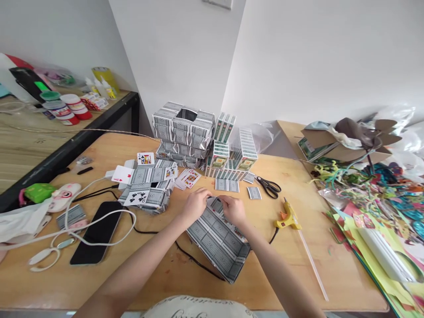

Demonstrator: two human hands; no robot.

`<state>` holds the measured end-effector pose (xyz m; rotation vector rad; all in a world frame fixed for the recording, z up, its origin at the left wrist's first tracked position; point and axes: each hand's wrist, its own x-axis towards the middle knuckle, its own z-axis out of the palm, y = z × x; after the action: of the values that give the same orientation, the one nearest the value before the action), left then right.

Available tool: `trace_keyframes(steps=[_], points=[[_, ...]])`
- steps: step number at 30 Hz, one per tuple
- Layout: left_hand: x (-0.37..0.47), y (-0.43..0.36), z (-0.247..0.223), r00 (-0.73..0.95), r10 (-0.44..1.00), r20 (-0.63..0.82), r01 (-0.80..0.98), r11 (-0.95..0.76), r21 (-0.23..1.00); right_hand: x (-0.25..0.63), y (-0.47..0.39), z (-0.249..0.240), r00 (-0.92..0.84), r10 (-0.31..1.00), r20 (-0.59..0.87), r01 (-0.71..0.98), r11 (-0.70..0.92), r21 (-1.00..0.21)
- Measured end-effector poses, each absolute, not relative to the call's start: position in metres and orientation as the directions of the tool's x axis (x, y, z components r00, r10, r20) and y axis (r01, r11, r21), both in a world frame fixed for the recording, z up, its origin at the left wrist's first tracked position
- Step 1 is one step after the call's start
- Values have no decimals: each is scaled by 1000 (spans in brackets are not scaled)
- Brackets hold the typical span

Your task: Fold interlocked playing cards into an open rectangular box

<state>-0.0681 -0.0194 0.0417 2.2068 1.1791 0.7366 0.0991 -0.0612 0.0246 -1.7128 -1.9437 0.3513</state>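
A box made of playing cards [220,240], their grey patterned backs showing, lies tilted on the table in front of me. My left hand [196,205] pinches its far edge at the upper left corner. Close beside it, my right hand [234,211] has its fingers closed on the same far end. The fingertips of both hands nearly meet there. A yellow glue gun [287,216] with a long clear glue stick lies to the right of the box. Black-handled scissors [269,187] and loose cards [227,184] rest beyond my right hand.
Card-made boxes [183,126] are stacked at the back, beside card packs [221,157]. Another card structure [149,185] sits left, near a black phone [96,232] and white cable. Coloured paper [374,265] and craft scraps cover the right side.
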Motion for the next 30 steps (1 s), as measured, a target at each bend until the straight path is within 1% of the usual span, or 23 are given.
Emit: trace_keyframes(steps=[6, 13, 16, 19, 22, 24, 27, 30], points=[[-68, -18, 40, 521, 822, 230, 564, -534, 630, 100, -61, 24, -107, 974, 201, 853, 194, -485], [-67, -20, 45, 559, 802, 209, 582, -559, 591, 99, -64, 28, -151, 973, 176, 863, 216, -457], [-64, -21, 46, 567, 800, 195, 595, -562, 575, 98, -64, 29, -162, 973, 164, 878, 218, -427], [-63, -23, 45, 536, 818, 210, 582, -538, 609, 98, -65, 30, -167, 972, 162, 887, 221, -406], [-67, -26, 43, 473, 855, 214, 524, -468, 711, 97, -66, 32, -170, 973, 157, 887, 221, -406], [-72, -30, 42, 429, 885, 181, 515, -404, 756, 97, -67, 34, -168, 975, 147, 889, 215, -404], [-77, -35, 40, 385, 913, 134, 577, -352, 737, 95, -68, 35, -181, 975, 129, 896, 218, -386], [-78, -38, 41, 388, 912, 134, 615, -364, 700, 94, -68, 37, -209, 970, 124, 901, 240, -360]])
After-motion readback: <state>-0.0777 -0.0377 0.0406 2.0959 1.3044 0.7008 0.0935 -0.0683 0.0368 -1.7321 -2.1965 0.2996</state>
